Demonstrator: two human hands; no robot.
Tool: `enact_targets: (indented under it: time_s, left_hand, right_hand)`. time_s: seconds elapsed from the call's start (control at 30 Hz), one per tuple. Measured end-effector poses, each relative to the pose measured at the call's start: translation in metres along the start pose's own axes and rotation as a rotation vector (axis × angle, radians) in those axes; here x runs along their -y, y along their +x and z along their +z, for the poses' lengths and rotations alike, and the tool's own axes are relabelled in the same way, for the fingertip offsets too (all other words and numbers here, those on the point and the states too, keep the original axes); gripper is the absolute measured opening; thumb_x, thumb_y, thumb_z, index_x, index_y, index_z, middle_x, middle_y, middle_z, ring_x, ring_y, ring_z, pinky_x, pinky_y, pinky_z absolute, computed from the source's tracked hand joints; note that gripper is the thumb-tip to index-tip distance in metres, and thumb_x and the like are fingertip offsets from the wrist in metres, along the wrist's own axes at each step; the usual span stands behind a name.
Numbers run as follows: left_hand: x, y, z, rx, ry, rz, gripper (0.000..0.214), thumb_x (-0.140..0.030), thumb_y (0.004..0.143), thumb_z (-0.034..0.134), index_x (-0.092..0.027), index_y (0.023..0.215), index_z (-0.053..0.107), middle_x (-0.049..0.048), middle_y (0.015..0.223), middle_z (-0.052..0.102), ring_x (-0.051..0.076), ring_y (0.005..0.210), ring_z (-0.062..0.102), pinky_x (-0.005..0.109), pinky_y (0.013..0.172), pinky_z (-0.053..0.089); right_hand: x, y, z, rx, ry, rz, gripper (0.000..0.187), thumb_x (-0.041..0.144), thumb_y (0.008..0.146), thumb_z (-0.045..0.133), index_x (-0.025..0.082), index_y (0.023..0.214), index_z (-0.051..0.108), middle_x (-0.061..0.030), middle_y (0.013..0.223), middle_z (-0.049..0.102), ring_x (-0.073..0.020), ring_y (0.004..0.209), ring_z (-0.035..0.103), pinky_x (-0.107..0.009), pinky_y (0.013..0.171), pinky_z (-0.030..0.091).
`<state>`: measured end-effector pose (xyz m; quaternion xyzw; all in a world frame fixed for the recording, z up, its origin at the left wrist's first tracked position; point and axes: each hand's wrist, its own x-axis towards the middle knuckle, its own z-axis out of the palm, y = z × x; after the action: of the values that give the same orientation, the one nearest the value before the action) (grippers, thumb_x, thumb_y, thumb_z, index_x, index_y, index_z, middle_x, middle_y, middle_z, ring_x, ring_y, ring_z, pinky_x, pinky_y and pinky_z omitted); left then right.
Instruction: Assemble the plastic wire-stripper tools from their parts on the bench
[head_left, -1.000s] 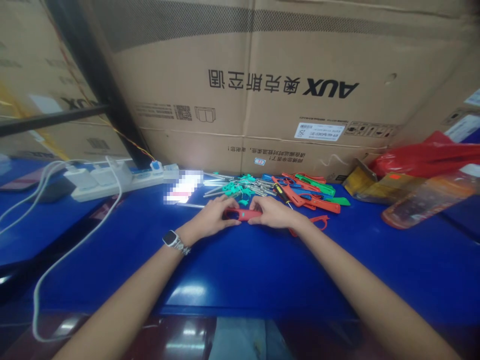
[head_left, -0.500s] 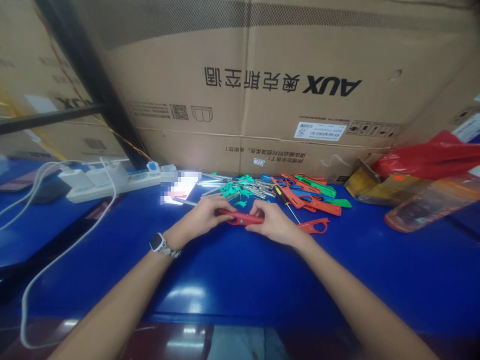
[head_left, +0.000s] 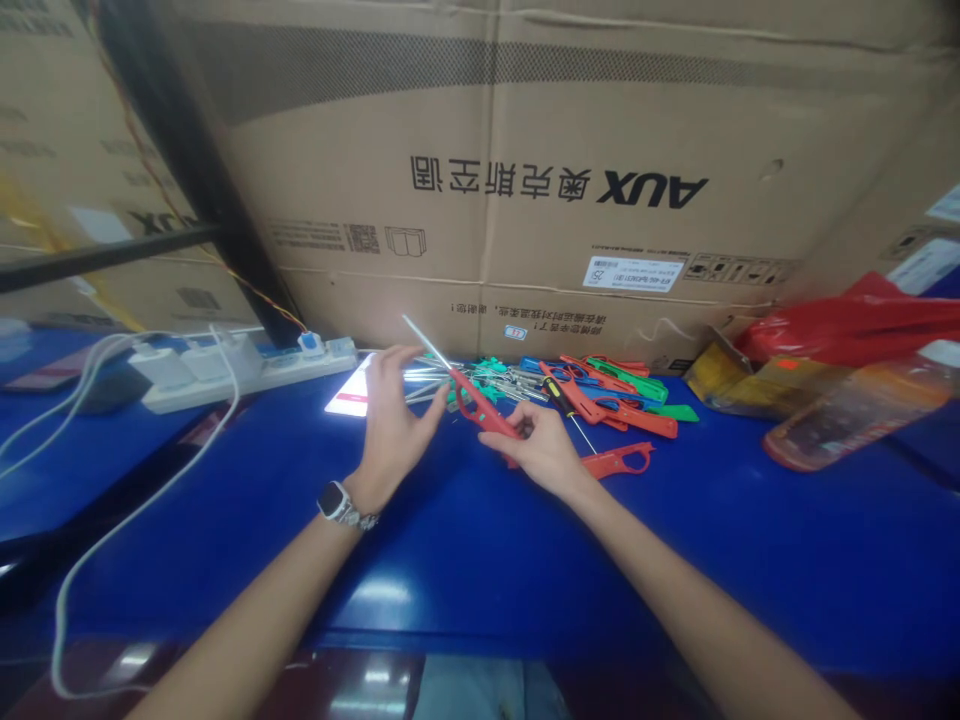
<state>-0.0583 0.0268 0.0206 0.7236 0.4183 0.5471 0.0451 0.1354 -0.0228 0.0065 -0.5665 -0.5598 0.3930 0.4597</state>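
At twelve o'clock over the desk (head_left: 465,570), the right hand (head_left: 544,445) clamps its fingers on the red handle (head_left: 493,417), metal rod (head_left: 427,341) toward eleven, the left hand's (head_left: 394,425) fingers apart nearby, seemingly a handling step whose next move calls for steady hold.

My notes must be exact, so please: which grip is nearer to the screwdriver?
Right. The right grip is close by the screwdriver, on its near side; the left grip is farther away, to its left.
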Motion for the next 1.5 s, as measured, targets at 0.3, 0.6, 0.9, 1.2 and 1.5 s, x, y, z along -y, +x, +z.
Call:
enact_targets:
  time_s: [0.3, 0.6, 0.9, 1.2, 1.5]
  left_hand:
    - [-0.035, -0.027, 0.038, 0.389, -1.006, -0.923, 0.043, -0.056, 0.082, 0.069, -0.018, 0.101, 0.059, 0.0015, 0.085, 0.064, 0.014, 0.074, 0.062, 0.027, 0.072, 0.052]
    - [-0.036, -0.019, 0.039, 0.387, -1.052, -1.094, 0.033, -0.041, 0.084, 0.071, -0.015, 0.102, 0.061, -0.0001, 0.074, 0.060, 0.012, 0.063, 0.059, 0.022, 0.059, 0.050]
    - [-0.040, -0.009, 0.042, 0.671, -0.897, -0.909, 0.024, -0.044, 0.098, 0.045, -0.020, 0.096, 0.045, -0.0023, 0.067, 0.059, 0.013, 0.054, 0.056, 0.027, 0.052, 0.050]
    - [-0.018, -0.011, 0.023, 0.808, -0.271, -0.353, 0.039, -0.052, 0.098, 0.040, -0.020, 0.092, 0.061, 0.0030, 0.075, 0.066, 0.018, 0.065, 0.059, 0.029, 0.060, 0.044]
    - [-0.012, -0.011, 0.011, 0.913, 0.119, -0.171, 0.050, -0.056, 0.100, 0.029, -0.021, 0.089, 0.064, 0.0049, 0.076, 0.067, 0.023, 0.068, 0.064, 0.031, 0.065, 0.040]
  right_hand:
    - [0.016, -0.027, 0.020, -0.171, -0.887, -0.415, 0.010, 0.020, 0.084, 0.052, 0.023, 0.092, 0.057, -0.0037, 0.092, 0.067, -0.0196, 0.075, 0.063, -0.028, 0.055, 0.030]
    - [0.025, -0.027, 0.004, 0.040, -0.726, -0.552, 0.023, 0.043, 0.083, 0.060, 0.021, 0.082, 0.056, -0.0011, 0.080, 0.066, -0.0169, 0.074, 0.061, -0.027, 0.063, 0.040]
    - [-0.008, 0.027, -0.074, -0.317, -0.999, 0.072, 0.014, 0.036, 0.084, 0.059, 0.022, 0.087, 0.062, -0.0087, 0.084, 0.072, -0.0279, 0.080, 0.068, -0.032, 0.063, 0.041]
    - [-0.005, 0.039, -0.077, -0.227, -1.012, 0.066, 0.015, 0.033, 0.079, 0.065, 0.018, 0.078, 0.062, -0.0154, 0.087, 0.071, -0.0295, 0.081, 0.068, -0.035, 0.067, 0.044]
    - [0.006, 0.038, -0.065, -0.272, -0.212, -0.226, 0.024, 0.044, 0.084, 0.055, 0.023, 0.080, 0.044, 0.0062, 0.052, 0.053, -0.0124, 0.047, 0.048, -0.024, 0.050, 0.032]
